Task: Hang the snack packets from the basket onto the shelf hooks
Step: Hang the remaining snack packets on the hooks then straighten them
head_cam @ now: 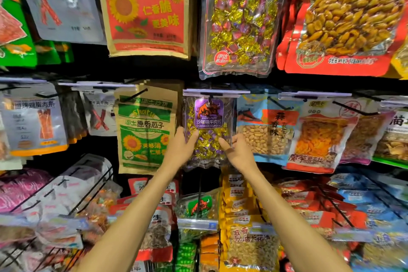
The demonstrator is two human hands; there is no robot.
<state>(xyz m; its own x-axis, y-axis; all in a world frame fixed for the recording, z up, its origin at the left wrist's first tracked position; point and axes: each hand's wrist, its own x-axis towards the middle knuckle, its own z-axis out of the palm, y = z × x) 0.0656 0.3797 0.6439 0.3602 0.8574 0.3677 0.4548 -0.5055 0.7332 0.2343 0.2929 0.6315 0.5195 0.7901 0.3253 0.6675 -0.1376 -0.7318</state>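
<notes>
A clear snack packet (pixel 208 121) with a purple bull label and gold and purple wrapped sweets hangs at the middle row, its top at a black shelf hook (pixel 210 96) under a price strip. My left hand (pixel 182 147) grips the packet's lower left edge, thumb on the front. My right hand (pixel 237 150) pinches its lower right edge. The basket is out of view.
Packets crowd the hooks all round: a green sunflower-seed bag (pixel 144 130) to the left, a blue peanut bag (pixel 267 130) to the right, a larger gold-sweet packet (pixel 239 20) above. Black wire hooks (pixel 331 203) jut out from the lower rows, loaded with more packets.
</notes>
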